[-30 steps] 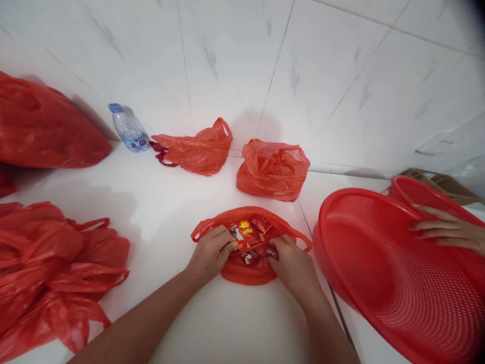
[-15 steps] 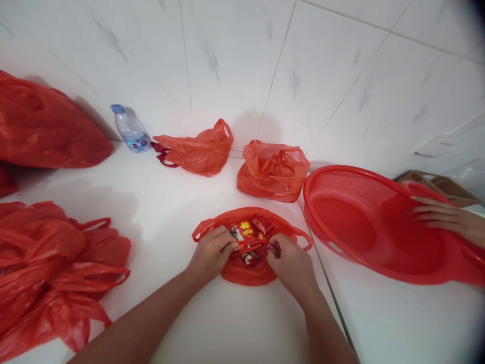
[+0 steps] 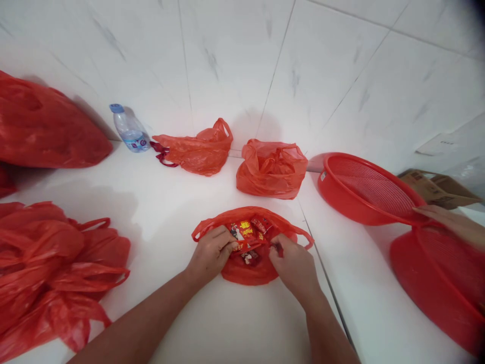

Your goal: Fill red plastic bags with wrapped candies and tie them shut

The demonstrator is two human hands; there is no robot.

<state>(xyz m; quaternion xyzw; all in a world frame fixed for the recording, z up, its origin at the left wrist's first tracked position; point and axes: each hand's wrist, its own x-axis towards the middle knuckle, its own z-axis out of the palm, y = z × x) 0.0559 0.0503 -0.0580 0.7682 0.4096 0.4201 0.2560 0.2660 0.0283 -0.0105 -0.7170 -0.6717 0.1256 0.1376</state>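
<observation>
An open red plastic bag (image 3: 250,275) lies in front of me with several small, shiny wrapped packets (image 3: 246,230) inside, red with yellow lettering and some dark. My left hand (image 3: 214,247) reaches over the bag's left side, thumb and fingertips pinched beside a red packet; what they grip is hidden. At the right side of the opening, my right hand (image 3: 293,260) is closed, its fingertips around a small dark-red packet, partly covered by the fingers. The bag's two loop handles stick out to either side.
Red bags (image 3: 56,263) heap at the left, below a bulging red bag (image 3: 49,126). A water bottle (image 3: 132,134) and two red bags (image 3: 200,154) (image 3: 273,174) stand along the tiled wall. At right, another person's hand (image 3: 454,225) touches red baskets (image 3: 356,202), near a cardboard box (image 3: 443,189).
At right, the other person's red baskets have come apart: one has shifted back toward the wall, another now shows at the lower right. My right hand has moved very slightly; my left stays put.
</observation>
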